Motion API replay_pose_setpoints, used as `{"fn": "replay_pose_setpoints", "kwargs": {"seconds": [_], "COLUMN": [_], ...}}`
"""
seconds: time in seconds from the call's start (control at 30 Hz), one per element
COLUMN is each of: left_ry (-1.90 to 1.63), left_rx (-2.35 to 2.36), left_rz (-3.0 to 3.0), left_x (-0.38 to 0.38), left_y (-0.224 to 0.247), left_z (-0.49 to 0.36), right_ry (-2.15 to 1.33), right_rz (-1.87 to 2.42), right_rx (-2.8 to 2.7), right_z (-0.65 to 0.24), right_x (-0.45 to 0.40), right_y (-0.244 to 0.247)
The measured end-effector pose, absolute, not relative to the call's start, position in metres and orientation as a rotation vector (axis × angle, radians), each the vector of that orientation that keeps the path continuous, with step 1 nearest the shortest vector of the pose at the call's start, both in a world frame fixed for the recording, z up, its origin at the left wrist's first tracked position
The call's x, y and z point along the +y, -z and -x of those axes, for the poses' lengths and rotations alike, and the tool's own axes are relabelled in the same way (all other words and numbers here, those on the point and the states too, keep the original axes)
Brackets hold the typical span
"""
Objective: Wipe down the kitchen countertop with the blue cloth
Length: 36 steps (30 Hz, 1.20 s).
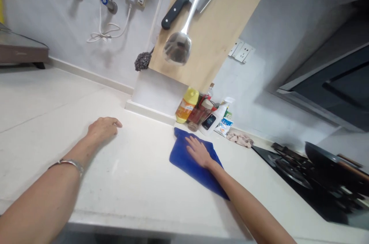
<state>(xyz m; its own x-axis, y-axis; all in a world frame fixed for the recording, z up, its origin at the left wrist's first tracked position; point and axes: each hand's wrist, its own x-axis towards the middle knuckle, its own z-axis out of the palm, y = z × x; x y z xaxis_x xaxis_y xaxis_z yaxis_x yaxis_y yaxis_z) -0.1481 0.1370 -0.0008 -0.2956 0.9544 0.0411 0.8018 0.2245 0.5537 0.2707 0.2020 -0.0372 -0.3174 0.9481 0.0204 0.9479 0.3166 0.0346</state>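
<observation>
My right hand [198,152] lies flat on a blue cloth [190,165], fingers stretched out and pressing it against the white countertop [138,182]. The cloth is spread out, and one corner reaches under my right forearm. To the left, my left hand [104,130] rests on the same countertop with its fingers curled in, and nothing shows in it. A silver bracelet [70,162] circles my left wrist. Just behind the cloth stand a yellow-capped bottle [186,106], a reddish-brown jar [198,116] and a white bottle with a dark label [212,120].
Above hangs a wooden board [221,28] with a knife [175,11] and a spatula [178,47] in front. A steel scourer [143,61] hangs beside it. At right are a crumpled rag [240,138], a gas stove [302,194] and a wok [331,163]. A brown appliance [23,49] stands left.
</observation>
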Motion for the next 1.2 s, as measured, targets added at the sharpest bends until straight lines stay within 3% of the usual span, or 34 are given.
{"fn": "replay_pose_setpoints", "kwargs": {"seconds": [0.37,0.73,0.97,1.2], "left_ry": [-0.693,-0.647,-0.581,-0.54], "left_rx": [2.157,2.152,2.18,2.217], "left_rz": [-1.66,-1.698,-1.677,-1.676], "left_x": [0.133,0.129,0.133,0.144], "left_y": [-0.002,-0.007,-0.008,0.001], "left_z": [0.149,0.145,0.146,0.155], "right_ry": [-0.111,0.104,0.282,0.299], "right_rz": [-1.746,-1.464,-1.098,-0.993], "right_rx": [2.651,2.736,2.878,3.007], "right_z": [-0.318,-0.261,-0.205,-0.199], "right_x": [0.104,0.017,0.023,0.089], "right_y": [0.039,0.02,0.002,0.004]}}
